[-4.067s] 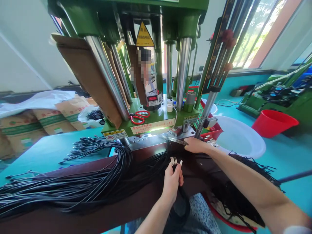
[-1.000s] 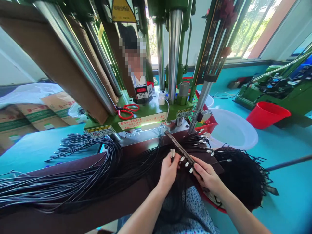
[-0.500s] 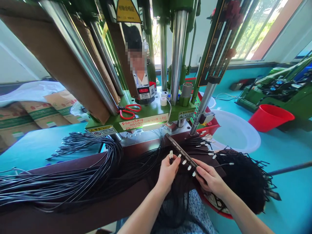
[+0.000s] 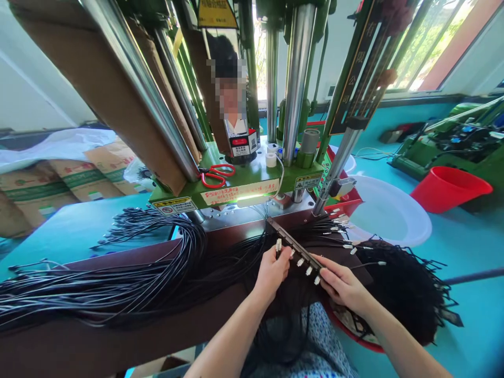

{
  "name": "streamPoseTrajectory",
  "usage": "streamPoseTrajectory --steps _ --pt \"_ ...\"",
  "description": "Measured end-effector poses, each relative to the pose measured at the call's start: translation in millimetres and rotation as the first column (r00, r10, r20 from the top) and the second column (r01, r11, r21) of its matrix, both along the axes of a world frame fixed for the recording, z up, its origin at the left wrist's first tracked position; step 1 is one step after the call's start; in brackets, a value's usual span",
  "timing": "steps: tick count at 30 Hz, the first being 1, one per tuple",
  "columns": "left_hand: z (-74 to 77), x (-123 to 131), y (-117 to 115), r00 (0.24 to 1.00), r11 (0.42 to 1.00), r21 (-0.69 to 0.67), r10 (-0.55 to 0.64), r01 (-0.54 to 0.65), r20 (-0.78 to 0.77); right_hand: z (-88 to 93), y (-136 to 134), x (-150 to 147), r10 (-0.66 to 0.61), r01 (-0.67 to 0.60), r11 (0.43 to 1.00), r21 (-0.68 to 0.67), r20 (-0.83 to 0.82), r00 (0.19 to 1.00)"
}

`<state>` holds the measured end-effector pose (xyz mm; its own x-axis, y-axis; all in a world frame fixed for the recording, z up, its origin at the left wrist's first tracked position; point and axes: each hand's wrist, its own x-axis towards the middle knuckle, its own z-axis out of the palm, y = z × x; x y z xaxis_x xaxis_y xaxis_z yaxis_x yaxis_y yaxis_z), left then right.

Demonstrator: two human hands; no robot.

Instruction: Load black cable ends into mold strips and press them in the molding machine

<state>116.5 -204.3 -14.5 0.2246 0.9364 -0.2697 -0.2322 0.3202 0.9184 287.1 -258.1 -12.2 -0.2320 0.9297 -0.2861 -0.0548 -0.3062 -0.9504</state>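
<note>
**Small plug, crowded bar: easy to slip**

The left hand (image 4: 271, 274) pinches a cable's metal plug (image 4: 278, 245) between thumb and fingertips, just beside the slotted bar (image 4: 289, 242). The right hand (image 4: 342, 287) clamps the bar's near end. Seated plugs (image 4: 308, 271) line the bar between the two hands. A loose pinch could let the held plug tilt and miss a slot, or knock a neighbour out. The thick bundle of black cables (image 4: 157, 283) left of the left hand could drag on it. The press (image 4: 244, 191) stands just beyond both hands.
</note>
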Motion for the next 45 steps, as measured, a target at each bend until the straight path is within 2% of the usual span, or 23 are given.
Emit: streamPoseTrajectory --steps 4,6,9,11,13,22,27,31,35,39,45 --pt "4.5 -7.7 2.1 0.991 0.991 0.033 0.133 -0.133 0.024 -5.6 0.1 2.3 -0.130 0.127 0.991 -0.044 -0.067 0.989" --pt "4.2 -9.6 2.9 0.987 0.984 0.076 0.160 -0.160 0.009 -11.1 -0.5 4.8 -0.158 0.154 0.987 -0.046 -0.100 0.982" --pt "1.8 -8.1 2.9 0.994 0.986 0.149 0.082 -0.071 -0.071 -15.9 -1.3 7.7 -0.116 0.112 0.993 -0.041 -0.098 0.988" --pt "0.4 -5.8 2.8 0.993 0.992 0.128 0.005 0.010 -0.117 -15.7 -1.7 8.7 -0.075 0.073 0.997 -0.035 -0.076 0.994" --pt "-0.1 -4.1 3.3 0.991 0.996 0.085 -0.024 0.035 -0.128 -14.4 -1.6 9.3 -0.052 0.051 0.998 -0.031 -0.060 0.997" --pt "7.2 -8.1 7.8 0.998 0.997 -0.059 -0.048 0.046 -0.039 -16.2 3.6 15.0 0.056 -0.056 0.998 -0.018 -0.019 0.998" --pt "7.3 -13.1 8.8 0.993 0.999 -0.020 -0.052 0.050 -0.104 -14.7 2.7 11.2 0.098 -0.102 0.993 0.054 0.063 0.993" --pt "4.3 -15.5 8.5 0.984 0.996 0.039 -0.069 0.076 -0.164 -12.1 0.9 7.8 0.105 -0.108 0.992 0.069 0.057 0.993" --pt "9.5 -18.1 6.3 0.992 0.998 0.038 -0.044 0.048 -0.114 -11.6 -0.1 10.4 0.038 -0.038 0.999 0.019 0.015 0.999" --pt "13.4 -19.6 5.6 0.997 0.999 -0.020 -0.051 0.050 -0.061 -12.9 0.2 13.2 0.048 -0.047 0.999 0.006 -0.015 0.999" --pt "8.7 -19.1 9.9 0.996 0.998 0.064 -0.009 0.014 -0.088 -13.1 2.2 13.3 0.079 -0.079 0.997 0.006 -0.003 0.997"
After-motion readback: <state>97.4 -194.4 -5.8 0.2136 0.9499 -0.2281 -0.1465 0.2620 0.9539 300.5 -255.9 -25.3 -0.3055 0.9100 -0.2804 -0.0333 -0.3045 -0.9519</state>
